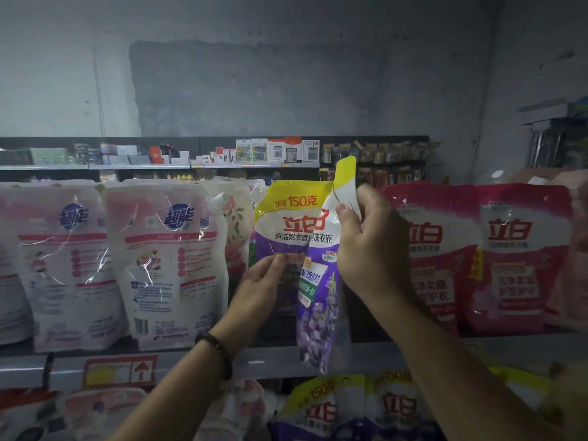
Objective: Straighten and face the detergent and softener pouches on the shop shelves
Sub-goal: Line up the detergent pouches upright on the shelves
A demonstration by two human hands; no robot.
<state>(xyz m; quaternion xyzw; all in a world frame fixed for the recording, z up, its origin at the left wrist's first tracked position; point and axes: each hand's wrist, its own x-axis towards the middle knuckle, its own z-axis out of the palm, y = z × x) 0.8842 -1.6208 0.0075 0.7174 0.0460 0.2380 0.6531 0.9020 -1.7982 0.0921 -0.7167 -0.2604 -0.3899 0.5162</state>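
So the right grip [369, 249] is clamped on the top corner of a purple-and-yellow sideways pouch [321, 300], thumb on the near face and fingers wrapped round the back. That pouch hangs straight down from the grip, turned edge-on so you mostly see its side. Its bottom dangles past the shelf edge [270, 361] below the grip instead of sitting on the shelf.

Just left of that grip is a matching purple pouch [286, 224], standing upright with its label forward. The left grip [261, 288] pinches that one low on its left edge. The thumb is on the front and the other fingers are hidden behind it, so it looks like it's steadying it.

Progress-wise, I'd say this row is partway. Further left of the left grip, the white pouches [165, 259] stand label-out and fairly neat. The floral pouch [237, 224] squeezed between them and the purple one looks squashed and half hidden, though. Right of the right grip, the red pouches [426, 249] face forward and look fine.

What's left up here is mainly the one in hand: turn it face-front and seat it in the gap under the right grip, beside its twin. Below both grips, the lower-shelf pouches [318, 409] look slumped and jumbled, though that part is blurry. My guess is that row hasn't been faced.
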